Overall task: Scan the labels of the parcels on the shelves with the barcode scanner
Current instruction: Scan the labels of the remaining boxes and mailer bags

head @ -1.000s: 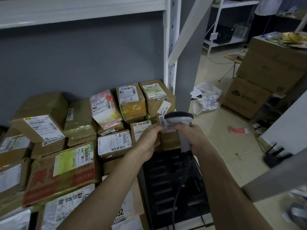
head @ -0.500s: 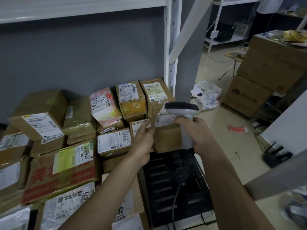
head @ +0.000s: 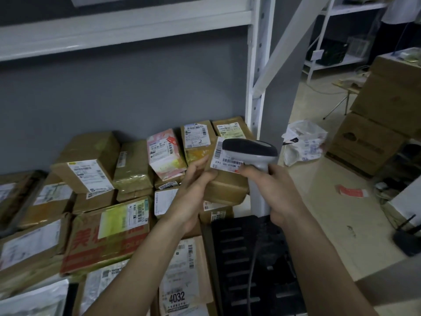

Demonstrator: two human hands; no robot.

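Mid-scan: left hand clasps a brown parcel lifted at the shelf's right edge; right hand grips the barcode scanner over its label. Next, aim squarely.

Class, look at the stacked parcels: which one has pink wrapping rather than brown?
The pink parcel, leaning in the back row just left of the yellow-taped box; the other parcels are brown.

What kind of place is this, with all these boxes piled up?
Most likely a parcel depot or courier pickup storeroom. Labelled cardboard parcels are stacked on white metal shelving, and a handheld barcode scanner is aimed at the label of one parcel. More cartons stand on the floor.
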